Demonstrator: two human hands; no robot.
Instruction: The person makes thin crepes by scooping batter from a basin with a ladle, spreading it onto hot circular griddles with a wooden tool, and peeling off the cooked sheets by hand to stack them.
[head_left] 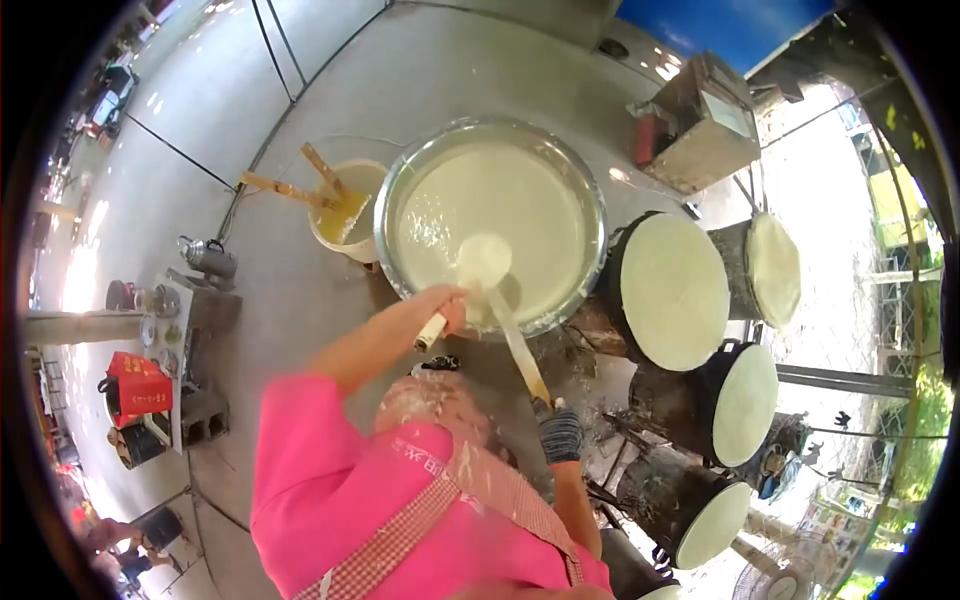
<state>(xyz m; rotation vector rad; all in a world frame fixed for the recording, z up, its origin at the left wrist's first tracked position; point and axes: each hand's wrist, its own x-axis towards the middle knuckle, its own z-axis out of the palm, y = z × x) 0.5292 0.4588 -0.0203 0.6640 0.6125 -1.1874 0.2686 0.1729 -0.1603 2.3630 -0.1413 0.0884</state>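
A wide metal basin holds pale, creamy liquid. My bare left hand is closed around the wooden handle of a ladle, at the near rim. The ladle's round bowl is coated with the same liquid and sits over its surface. My right hand, in a dark striped glove, grips the wooden end of a long flat stick. That stick is smeared white and slants up to the basin's rim, its tip near the ladle. Fingers of the gloved hand are partly hidden.
Left of the basin stands a white bucket with wooden handles and yellowish contents. Several dark drum-like stoves with pale round tops line the right side. A boxy metal unit is behind them. A low table carries dishes; a metal flask is beside them.
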